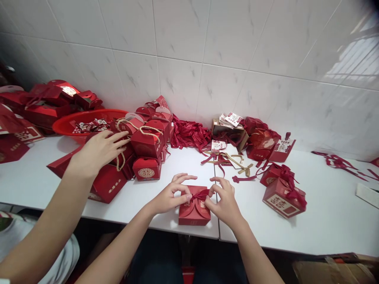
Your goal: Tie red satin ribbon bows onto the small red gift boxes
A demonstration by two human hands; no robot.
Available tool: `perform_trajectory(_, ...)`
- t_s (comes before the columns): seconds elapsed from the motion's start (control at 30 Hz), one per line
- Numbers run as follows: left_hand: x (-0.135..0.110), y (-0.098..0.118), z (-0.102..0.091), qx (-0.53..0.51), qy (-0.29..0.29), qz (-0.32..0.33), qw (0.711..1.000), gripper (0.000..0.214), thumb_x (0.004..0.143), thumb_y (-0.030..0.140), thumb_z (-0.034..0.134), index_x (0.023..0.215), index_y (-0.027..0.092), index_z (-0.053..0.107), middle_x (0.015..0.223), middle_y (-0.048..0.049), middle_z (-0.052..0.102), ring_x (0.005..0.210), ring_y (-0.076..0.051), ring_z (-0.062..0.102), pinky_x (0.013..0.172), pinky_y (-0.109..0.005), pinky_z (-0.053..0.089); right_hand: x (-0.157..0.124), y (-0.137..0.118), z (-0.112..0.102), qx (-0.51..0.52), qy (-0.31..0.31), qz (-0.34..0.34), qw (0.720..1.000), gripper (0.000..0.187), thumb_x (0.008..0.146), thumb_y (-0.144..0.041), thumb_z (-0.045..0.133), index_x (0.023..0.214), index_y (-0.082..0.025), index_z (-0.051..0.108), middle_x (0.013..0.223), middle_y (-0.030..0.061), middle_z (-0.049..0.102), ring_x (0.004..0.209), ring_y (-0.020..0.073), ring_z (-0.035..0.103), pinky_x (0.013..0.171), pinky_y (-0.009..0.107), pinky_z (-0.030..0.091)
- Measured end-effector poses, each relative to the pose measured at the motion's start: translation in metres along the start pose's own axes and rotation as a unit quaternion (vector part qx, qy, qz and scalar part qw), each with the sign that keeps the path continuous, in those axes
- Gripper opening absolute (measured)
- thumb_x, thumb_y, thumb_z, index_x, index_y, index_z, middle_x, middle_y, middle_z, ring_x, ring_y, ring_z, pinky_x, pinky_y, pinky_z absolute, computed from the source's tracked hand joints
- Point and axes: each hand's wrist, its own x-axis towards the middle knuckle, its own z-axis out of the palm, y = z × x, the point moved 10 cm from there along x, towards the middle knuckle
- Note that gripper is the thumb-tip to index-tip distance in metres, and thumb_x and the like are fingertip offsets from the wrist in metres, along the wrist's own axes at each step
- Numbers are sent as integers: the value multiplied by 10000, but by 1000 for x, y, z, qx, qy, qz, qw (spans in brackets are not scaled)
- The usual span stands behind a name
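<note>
A small red gift box (194,219) sits near the table's front edge, its curved top flaps folded together. Across its top lies a dark red ribbon (200,195) with a knot in the middle. On the left side of the knot, my left hand (173,196) pinches the ribbon between thumb and forefinger, the other fingers raised. My right hand (224,199) pinches the ribbon's right side in the same way. Both hands are just above the lid.
A co-worker's hand (102,152) reaches over stacked red boxes (149,138) at left. Behind it stands a red basin (63,125) of small packets. Ribbon heap (191,134), loose ribbon strips (225,157) and an open carton (229,134) lie toward the wall. Ribbon-tied boxes (284,197) stand right.
</note>
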Motion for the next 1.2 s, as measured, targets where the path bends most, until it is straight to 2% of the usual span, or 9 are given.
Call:
perform_trajectory(0.13, 0, -6, -8, -24, 39, 14, 999, 253, 839, 319, 553, 619, 194, 574, 1291, -36, 558, 1316, -248, 311, 1089, -440, 258, -1, 0, -2, -8, 4, 3, 1000, 144, 674, -163, 574, 629, -204, 444, 1087, 64, 547, 1070, 262, 474, 902, 466, 310)
perform_trajectory(0.3, -9, -17, -16, 74, 66, -12, 995, 284, 848, 346, 542, 612, 189, 546, 1222, -35, 592, 1301, -287, 295, 1051, -508, 233, -4, -2, -6, -9, 15, -8, 1000, 186, 639, -124, 564, 701, -217, 416, 1051, 58, 533, 1018, 249, 482, 874, 439, 331)
perform_trajectory(0.53, -15, -4, -27, 251, 93, 13, 963, 279, 856, 381, 536, 648, 220, 630, 1163, -5, 630, 1285, -338, 303, 964, -547, 194, -4, -9, -12, -43, 11, -35, 998, 223, 617, -104, 550, 738, -228, 409, 1091, 62, 527, 1045, 268, 463, 876, 451, 335)
perform_trajectory(0.7, -20, 0, -27, 286, 103, 34, 952, 241, 854, 371, 538, 683, 226, 626, 1141, -10, 646, 1288, -354, 309, 953, -571, 182, -4, -20, -15, -63, -3, -63, 996, 230, 624, -71, 532, 760, -228, 432, 1153, 75, 521, 1113, 289, 440, 912, 490, 324)
perform_trajectory(0.8, -22, -5, -23, 233, 100, 31, 967, 223, 861, 357, 526, 706, 218, 605, 1154, -24, 640, 1304, -336, 298, 984, -547, 224, -4, -18, -14, -12, -30, -66, 997, 229, 661, -65, 528, 804, -232, 466, 1215, 83, 496, 1177, 290, 417, 965, 512, 310)
perform_trajectory(0.9, -23, -14, -16, 114, 90, 25, 989, 201, 879, 318, 494, 733, 204, 570, 1133, -52, 636, 1258, -270, 388, 999, -437, 328, -8, -3, -2, 135, -101, -37, 985, 246, 758, -168, 573, 980, -250, 506, 1307, 93, 443, 1234, 256, 415, 1006, 461, 348)
perform_trajectory(1.03, -24, -24, -6, -18, 94, 2, 995, 157, 879, 292, 500, 765, 193, 543, 1136, -74, 608, 1057, -194, 559, 924, -324, 422, -28, 9, 30, 269, -231, -18, 935, 864, 655, -373, 766, 1382, -303, 307, 1472, 101, 271, 1358, 276, 285, 1071, 442, 318)
perform_trajectory(1.1, -24, -25, 0, -59, 105, -9, 993, 163, 871, 278, 513, 737, 187, 519, 1132, -78, 601, 1033, -186, 574, 914, -313, 429, -34, 14, 35, 276, -240, -11, 931, 951, 633, -371, 789, 1420, -319, 257, 1477, 92, 254, 1372, 272, 256, 1098, 445, 275)
perform_trajectory(1.2, -26, -21, 14, -116, 101, -12, 988, 170, 863, 270, 533, 721, 182, 507, 1138, -82, 595, 1068, -195, 567, 936, -321, 427, -40, 21, 30, 270, -217, 9, 938, 874, 638, -341, 788, 1385, -320, 335, 1424, 88, 302, 1344, 260, 300, 1097, 419, 280)
